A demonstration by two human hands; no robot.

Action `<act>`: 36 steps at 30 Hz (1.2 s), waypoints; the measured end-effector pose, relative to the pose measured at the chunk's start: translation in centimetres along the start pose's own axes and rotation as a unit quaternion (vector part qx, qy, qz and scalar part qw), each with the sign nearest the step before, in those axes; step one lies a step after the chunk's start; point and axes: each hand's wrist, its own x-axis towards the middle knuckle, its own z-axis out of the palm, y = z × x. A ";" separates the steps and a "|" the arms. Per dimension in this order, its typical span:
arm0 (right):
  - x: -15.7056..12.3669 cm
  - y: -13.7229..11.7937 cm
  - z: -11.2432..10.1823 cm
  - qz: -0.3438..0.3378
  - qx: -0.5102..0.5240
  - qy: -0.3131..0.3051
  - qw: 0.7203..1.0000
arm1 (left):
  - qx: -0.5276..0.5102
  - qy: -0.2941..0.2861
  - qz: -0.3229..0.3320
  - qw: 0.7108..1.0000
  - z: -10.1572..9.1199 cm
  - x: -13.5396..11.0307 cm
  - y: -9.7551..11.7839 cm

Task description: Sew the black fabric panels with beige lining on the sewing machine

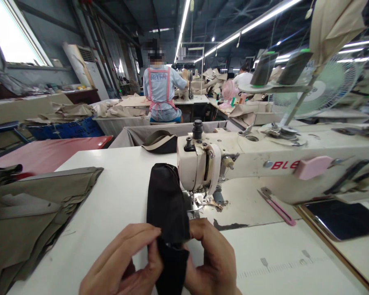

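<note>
A black fabric piece (166, 200) lies lengthwise on the white table, its far end beside the head of a sewing machine (192, 164). My left hand (126, 262) pinches its left edge between thumb and fingers. On the opposite edge, my right hand (213, 258) grips the same cloth, fingers curled. Between the hands the fabric is folded, with a small gap at the fold. The right side of the cloth lies close to the presser foot (207, 201); whether it is under the foot, I cannot tell.
Olive fabric pieces (43, 221) are stacked at left. Pink-handled thread snips (276, 207) and a phone (346, 219) lie at right. Behind the machine is a cloth-lined bin (129, 135) with a dark, beige-edged piece (161, 142) beside it. A person (161, 90) sits further ahead.
</note>
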 end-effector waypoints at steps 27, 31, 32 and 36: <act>2.1 -0.5 -0.5 0.245 0.136 -0.109 0.954 | -0.211 -0.033 -0.398 0.892 -0.1 -0.2 0.5; 2.5 -0.6 -1.1 0.306 0.139 -0.144 0.931 | -0.166 -0.006 -0.358 0.919 0.0 0.0 1.5; 2.6 -0.7 -1.2 0.278 0.124 -0.145 0.941 | -0.171 -0.008 -0.358 0.918 -0.1 0.1 1.7; 2.9 -1.2 -1.6 0.184 0.094 -0.127 0.970 | -0.227 -0.048 -0.399 0.887 -0.5 0.2 1.5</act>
